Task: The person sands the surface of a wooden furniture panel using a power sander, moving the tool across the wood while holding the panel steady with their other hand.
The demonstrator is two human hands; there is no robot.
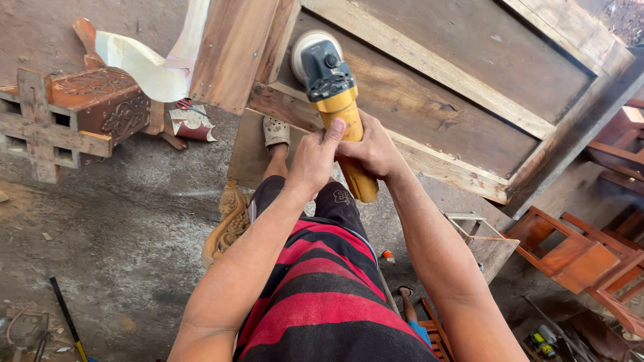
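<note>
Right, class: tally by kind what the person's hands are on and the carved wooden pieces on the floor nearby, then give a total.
Yellow sander, gripped by left hand and right hand: 1
Wooden panel under its disc: 1
Carved wooden pieces, one box-like, one scrolled: 2
Total: 4

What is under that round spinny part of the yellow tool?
Under the round pad of the yellow sander lies the big wooden panel, its frame and boards showing all around. The spot right beneath the pad is covered. The left hand and right hand grip the handle.
</note>
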